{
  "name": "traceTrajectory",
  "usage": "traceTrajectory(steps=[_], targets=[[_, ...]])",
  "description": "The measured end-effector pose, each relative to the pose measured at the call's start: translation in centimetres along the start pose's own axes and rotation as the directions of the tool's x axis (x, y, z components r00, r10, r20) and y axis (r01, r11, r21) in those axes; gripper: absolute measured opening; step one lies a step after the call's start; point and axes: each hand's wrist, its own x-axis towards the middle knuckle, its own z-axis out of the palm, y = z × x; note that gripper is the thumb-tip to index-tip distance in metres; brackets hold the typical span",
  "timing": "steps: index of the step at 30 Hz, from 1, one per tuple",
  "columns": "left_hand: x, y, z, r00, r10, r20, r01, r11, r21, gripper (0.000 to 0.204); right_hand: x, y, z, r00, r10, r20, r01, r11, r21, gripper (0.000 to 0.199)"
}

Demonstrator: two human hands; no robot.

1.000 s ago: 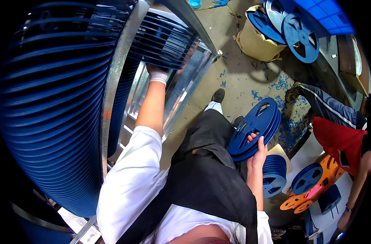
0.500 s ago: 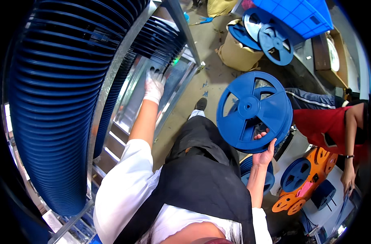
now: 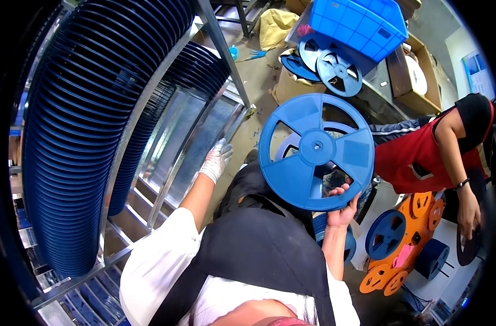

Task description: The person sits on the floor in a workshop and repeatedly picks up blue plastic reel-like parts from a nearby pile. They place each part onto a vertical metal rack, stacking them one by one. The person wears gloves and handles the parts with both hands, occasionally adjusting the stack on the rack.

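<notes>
Gripping the lower edge of a big blue reel (image 3: 316, 151) mid-frame, the right hand (image 3: 343, 209) holds it up face-on; the gloved left hand (image 3: 216, 161) hangs loose beside the metal rack (image 3: 166, 157), stacked blue reels (image 3: 85, 119) filling the left

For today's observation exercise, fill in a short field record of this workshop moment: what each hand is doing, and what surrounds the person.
left hand: gloved, open, held out by the metal rack, gripping nothing
right hand: bare, holds up a blue reel by its lower rim
rack contents: rows of stacked blue reels
nearby: co-worker in red top, blue crate, orange reels
</notes>
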Motion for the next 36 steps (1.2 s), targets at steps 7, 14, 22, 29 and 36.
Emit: traceTrajectory(steps=[7, 14, 22, 29, 36], targets=[[-3.1, -0.8, -4.8, 0.995, 0.017, -0.103, -0.002, 0.99, 0.138, 0.06, 0.2, 5.4, -2.7, 0.981, 0.086, -0.173, -0.095, 0.995, -0.043, 0.049], [-4.6, -1.7, -7.0, 0.965, -0.079, -0.252, 0.138, 0.965, 0.225, 0.063, -0.8, 8.3, -7.0, 0.91, 0.134, -0.393, -0.182, 0.979, -0.089, 0.048], [-1.0, 2.5, -7.0, 0.952, 0.118, -0.284, -0.037, 0.961, 0.274, 0.052, 0.5, 10.1, -9.8, 0.838, 0.12, -0.532, -0.24, 0.958, -0.16, 0.048], [4.0, 15.5, -3.8, 0.517, 0.83, -0.21, -0.588, 0.522, 0.618, 0.07, 2.0, 11.1, -9.5, 0.812, 0.092, -0.576, -0.229, 0.958, -0.171, 0.046], [7.1, 25.3, -0.8, 0.183, 0.973, -0.143, -0.588, 0.224, 0.777, 0.053, 3.2, 12.1, -8.3, 0.797, 0.026, -0.603, -0.207, 0.951, -0.232, 0.048]])
